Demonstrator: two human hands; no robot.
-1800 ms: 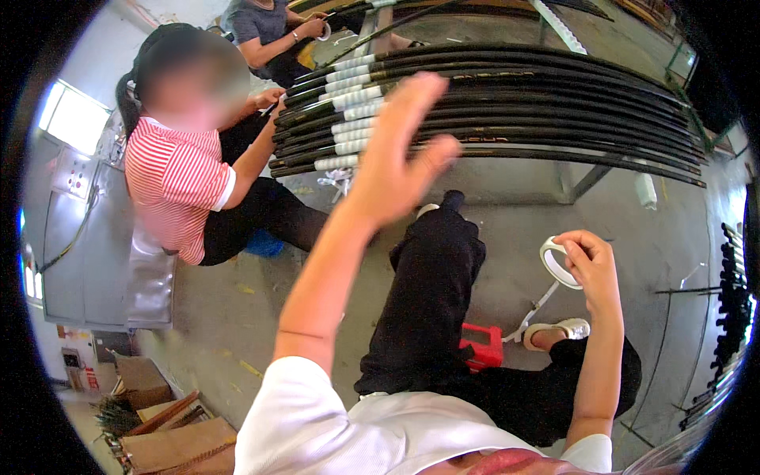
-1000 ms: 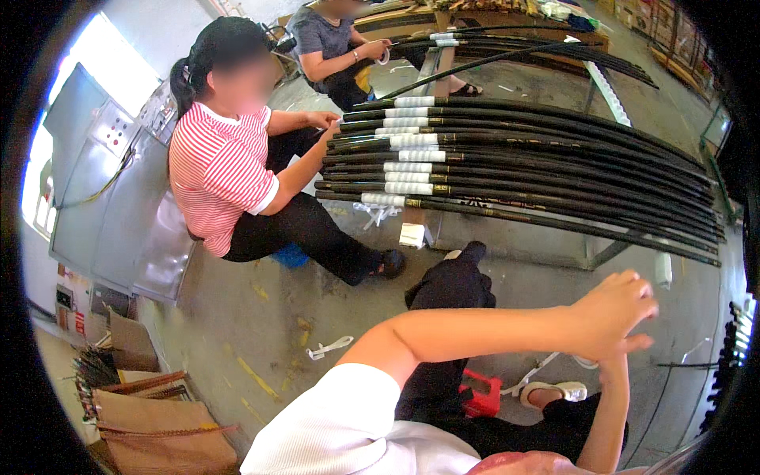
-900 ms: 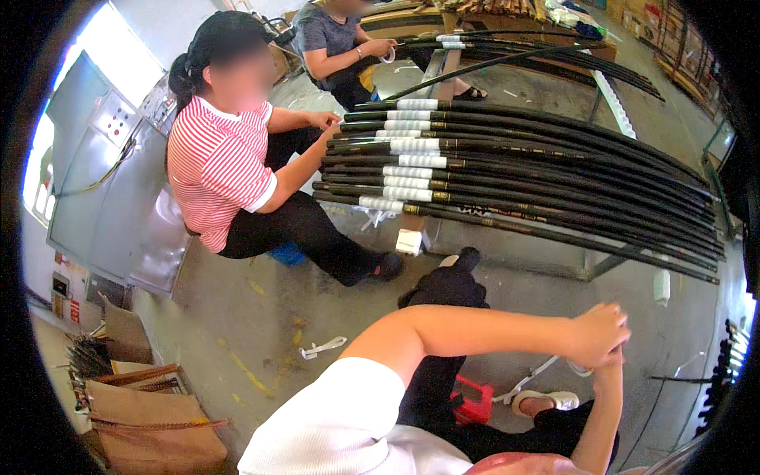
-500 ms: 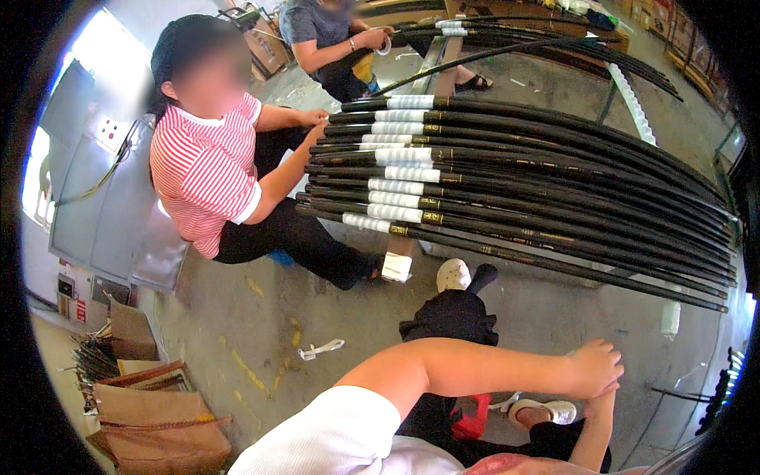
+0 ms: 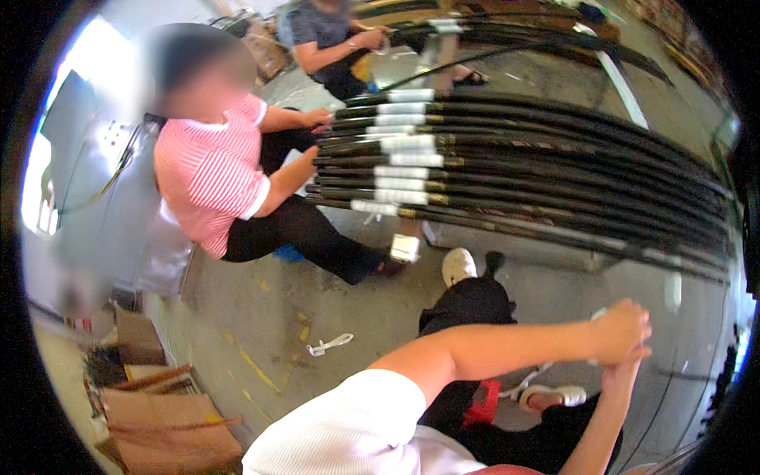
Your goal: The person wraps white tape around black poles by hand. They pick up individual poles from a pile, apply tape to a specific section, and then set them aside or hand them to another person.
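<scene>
grey floor (image 5: 372, 317) with yellow marks (image 5: 260, 372), bright window (image 5: 103, 55) at left, grey cabinet (image 5: 103, 226)

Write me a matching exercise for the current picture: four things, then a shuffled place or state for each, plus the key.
1. Left hand
2. Black rods
3. Striped shirt
4. Brown cardboard

A. At the picture's lower left
B. Banded in white toward the left ends
C. Overlapping the right hand in the view
D. Worn by the nearer co-worker

Pairs: 1-C, 2-B, 3-D, 4-A

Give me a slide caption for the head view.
Left hand against right hand, near black rods with white bands.
</scene>
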